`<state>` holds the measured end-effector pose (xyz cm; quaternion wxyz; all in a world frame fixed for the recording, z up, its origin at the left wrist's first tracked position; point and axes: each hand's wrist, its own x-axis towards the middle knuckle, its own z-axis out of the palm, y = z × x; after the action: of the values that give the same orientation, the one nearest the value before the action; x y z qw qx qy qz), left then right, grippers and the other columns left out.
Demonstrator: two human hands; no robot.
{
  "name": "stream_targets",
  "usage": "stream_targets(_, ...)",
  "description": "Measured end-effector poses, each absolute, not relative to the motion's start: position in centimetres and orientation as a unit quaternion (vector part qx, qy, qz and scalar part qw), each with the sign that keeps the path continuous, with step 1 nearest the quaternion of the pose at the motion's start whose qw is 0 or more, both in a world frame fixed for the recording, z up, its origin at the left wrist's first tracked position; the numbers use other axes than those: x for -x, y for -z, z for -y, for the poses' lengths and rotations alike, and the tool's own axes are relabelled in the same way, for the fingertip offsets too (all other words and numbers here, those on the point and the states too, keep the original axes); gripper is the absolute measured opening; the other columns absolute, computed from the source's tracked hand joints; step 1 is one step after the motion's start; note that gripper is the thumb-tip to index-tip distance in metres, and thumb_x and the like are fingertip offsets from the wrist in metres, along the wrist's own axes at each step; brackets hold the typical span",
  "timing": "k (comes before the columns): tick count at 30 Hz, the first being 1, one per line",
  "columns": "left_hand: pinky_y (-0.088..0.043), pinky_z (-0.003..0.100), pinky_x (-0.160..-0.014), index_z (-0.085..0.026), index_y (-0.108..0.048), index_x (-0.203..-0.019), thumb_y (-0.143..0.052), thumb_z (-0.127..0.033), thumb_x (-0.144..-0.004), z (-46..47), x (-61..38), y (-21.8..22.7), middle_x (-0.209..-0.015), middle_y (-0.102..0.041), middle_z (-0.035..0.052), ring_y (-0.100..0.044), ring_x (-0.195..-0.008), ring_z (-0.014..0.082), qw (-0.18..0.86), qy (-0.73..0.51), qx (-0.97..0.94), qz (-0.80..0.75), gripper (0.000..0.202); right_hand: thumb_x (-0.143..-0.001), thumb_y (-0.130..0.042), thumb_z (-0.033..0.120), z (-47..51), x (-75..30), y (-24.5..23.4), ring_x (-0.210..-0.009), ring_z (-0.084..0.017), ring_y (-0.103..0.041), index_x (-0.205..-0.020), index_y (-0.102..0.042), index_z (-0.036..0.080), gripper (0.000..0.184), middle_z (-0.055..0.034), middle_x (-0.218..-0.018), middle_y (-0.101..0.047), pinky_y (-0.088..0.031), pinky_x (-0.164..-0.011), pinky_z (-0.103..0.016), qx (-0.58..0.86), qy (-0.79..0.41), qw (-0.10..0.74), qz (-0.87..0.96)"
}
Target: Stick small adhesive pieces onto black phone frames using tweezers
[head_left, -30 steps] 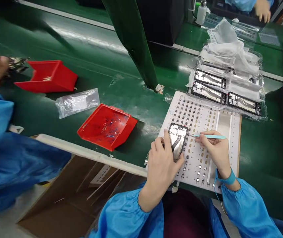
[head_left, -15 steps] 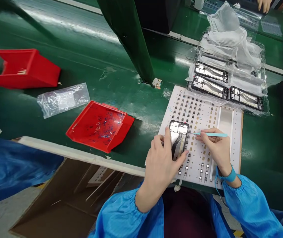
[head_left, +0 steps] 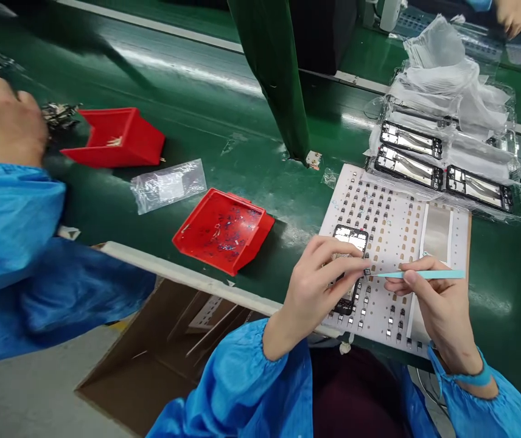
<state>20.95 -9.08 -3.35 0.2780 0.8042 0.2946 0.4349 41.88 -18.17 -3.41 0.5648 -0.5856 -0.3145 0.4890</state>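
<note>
My left hand (head_left: 318,283) reaches over an opened phone frame (head_left: 350,235), thumb and fingertips pinched on a small dark-and-silver part (head_left: 367,272). My right hand (head_left: 440,304) grips light blue tweezers (head_left: 443,274) held nearly level, their pale tip pointing left and meeting that part. The phone frame lies on a white board (head_left: 462,249), partly covered by my left hand. Rows of similar small parts (head_left: 392,322) sit on the board, among tan marks. A blue band (head_left: 477,376) circles my right wrist.
Phone frames (head_left: 409,167) and crumpled white sheets (head_left: 452,79) fill a clear tray behind the board. Leftward are a red bin (head_left: 224,234) with tiny scraps, a plastic bag (head_left: 169,187) and another red bin (head_left: 126,143). A green post (head_left: 283,91) rises mid-table. A co-worker's hand (head_left: 7,121) is far left.
My left hand has lifted off the phone frame and closed its fingertips on the small part at the tweezers' tip. The view has swung left, bringing a co-worker's arm into sight.
</note>
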Motion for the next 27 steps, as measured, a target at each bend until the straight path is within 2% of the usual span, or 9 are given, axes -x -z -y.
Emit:
stream_targets(8, -0.054, 0.033, -0.084, -0.022, -0.075, -0.098, -0.071, -0.007, -0.099, 9.4, -20.4, 4.1, -0.096, -0.076, 0.0017, -0.065, -0.096, 0.0179, 0.357, -0.439, -0.752, -0.338, 0.016, -0.094, -0.089, 0.032, 17.9, -40.3, 3.2, -0.074, -0.027, -0.085, -0.097, -0.083, 0.024, 0.011, -0.0049, -0.082, -0.084, -0.074, -0.066, -0.033, 0.59, -0.453, 0.569, 0.352)
stream_targets(12, -0.052, 0.03, -0.074, -0.022, -0.075, -0.094, -0.068, -0.007, -0.097, 9.6, -20.2, 4.0, -0.094, -0.076, 0.0019, -0.063, -0.088, 0.0174, 0.426, -0.421, -0.699, -0.391, 0.017, -0.094, -0.088, 0.029, 17.9, -38.9, 3.1, -0.075, -0.028, -0.085, -0.098, -0.083, 0.026, 0.007, -0.0046, -0.084, -0.084, -0.074, -0.065, -0.036, 0.61, -0.381, 0.577, 0.389)
stream_targets(18, -0.052, 0.032, -0.071, -0.021, -0.073, -0.091, -0.067, -0.014, -0.096, 9.7, -19.7, 4.3, -0.09, -0.073, 0.0034, -0.06, -0.078, 0.0169, 0.495, -0.395, -0.641, -0.434, 0.01, -0.093, -0.086, 0.021, 18.1, -36.5, 3.8, -0.083, -0.03, -0.085, -0.102, -0.083, 0.03, 0.014, -0.0031, -0.089, -0.084, -0.074, -0.072, -0.042, 0.61, -0.282, 0.593, 0.444)
stream_targets(22, -0.052, 0.032, -0.07, -0.021, -0.073, -0.085, -0.073, -0.016, -0.095, 9.9, -19.3, 4.5, -0.086, -0.07, 0.0018, -0.058, -0.076, 0.0161, 0.479, -0.402, -0.643, -0.442, 0.011, -0.095, -0.085, 0.023, 17.4, -35.7, 3.7, -0.081, -0.029, -0.085, -0.098, -0.082, 0.027, 0.006, -0.003, -0.086, -0.084, -0.074, -0.071, -0.04, 0.618, -0.278, 0.606, 0.416)
stream_targets(24, -0.053, 0.032, -0.07, -0.023, -0.076, -0.088, -0.074, -0.016, -0.096, 10.0, -18.4, 4.2, -0.088, -0.071, 0.0014, -0.061, -0.079, 0.0162, 0.45, -0.402, -0.667, -0.438, 0.011, -0.095, -0.085, 0.025, 16.6, -35.6, 3.7, -0.081, -0.029, -0.085, -0.096, -0.082, 0.026, 0.004, -0.0029, -0.084, -0.083, -0.074, -0.069, -0.038, 0.629, -0.262, 0.616, 0.395)
stream_targets(27, -0.056, 0.035, -0.077, -0.026, -0.08, -0.102, -0.071, -0.013, -0.1, 9.7, -15.4, 3.4, -0.096, -0.072, 0.0018, -0.067, -0.089, 0.0179, 0.305, -0.417, -0.717, -0.469, 0.016, -0.096, -0.085, 0.029, 15.4, -36.1, 4.4, -0.084, -0.029, -0.086, -0.096, -0.081, 0.024, 0.007, -0.004, -0.086, -0.084, -0.075, -0.071, -0.038, 0.655, -0.239, 0.621, 0.36)
